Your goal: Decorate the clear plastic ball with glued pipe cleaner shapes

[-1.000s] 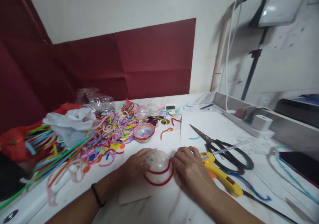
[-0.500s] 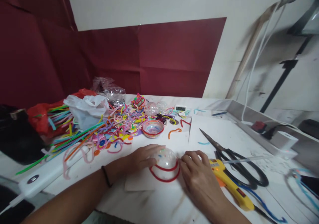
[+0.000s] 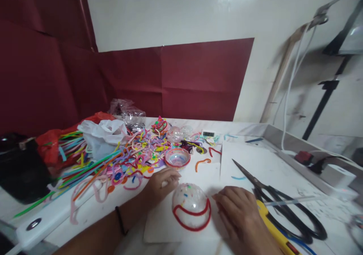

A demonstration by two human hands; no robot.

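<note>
A clear plastic dome (image 3: 190, 194) with small coloured specks sits on white paper (image 3: 159, 224) in front of me. A red pipe cleaner (image 3: 195, 229) forms a closed crescent loop on its near side. My left hand (image 3: 163, 182) is at the dome's upper left, fingers stretched and holding nothing. To the right of the dome lies my right hand (image 3: 239, 209), its fingers loosely bent on the paper, apart from the dome and with nothing visible in them. Just right of that hand lies a yellow glue gun (image 3: 273, 228), partly covered by it.
Large black-handled scissors (image 3: 283, 202) lie at right, beside a power strip (image 3: 306, 170). A decorated bowl (image 3: 177, 158) stands behind the dome. Pipe cleaner pieces (image 3: 136, 149), a white plastic bag (image 3: 103, 136) and a white bar-shaped device (image 3: 53, 217) fill the left.
My left hand has come off the dome and moved up and left. My right hand has drawn slightly away to the right. The camera view has tilted up.
</note>
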